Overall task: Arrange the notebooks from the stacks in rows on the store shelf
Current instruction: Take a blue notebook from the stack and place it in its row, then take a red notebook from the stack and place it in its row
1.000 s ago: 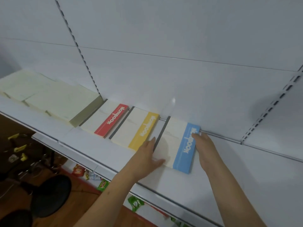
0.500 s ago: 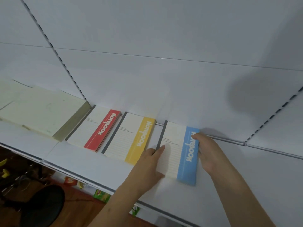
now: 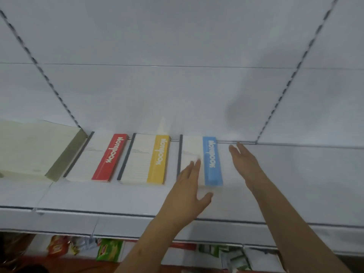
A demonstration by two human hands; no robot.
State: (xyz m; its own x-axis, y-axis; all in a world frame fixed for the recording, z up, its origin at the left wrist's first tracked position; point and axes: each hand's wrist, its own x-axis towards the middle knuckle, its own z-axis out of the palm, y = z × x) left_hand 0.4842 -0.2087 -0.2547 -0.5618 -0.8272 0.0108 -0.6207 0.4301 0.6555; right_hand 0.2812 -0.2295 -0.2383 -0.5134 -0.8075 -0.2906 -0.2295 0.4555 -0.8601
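Three notebooks lie side by side at the back of the white shelf: one with a red band, one with a yellow band and one with a blue band. My left hand is open with straight fingers over the blue-banded notebook's near left corner. My right hand is open, just right of that notebook and apart from it. A stack of pale cream notebooks sits at the far left.
Slotted uprights run up the white back panel. The shelf stretches bare to the right of my right hand. Colourful packets lie on the lower shelf below the front edge.
The blue-banded notebook now lies straight against the back panel. My right hand has let go of its right edge and drawn away to the right. The view has swung right.
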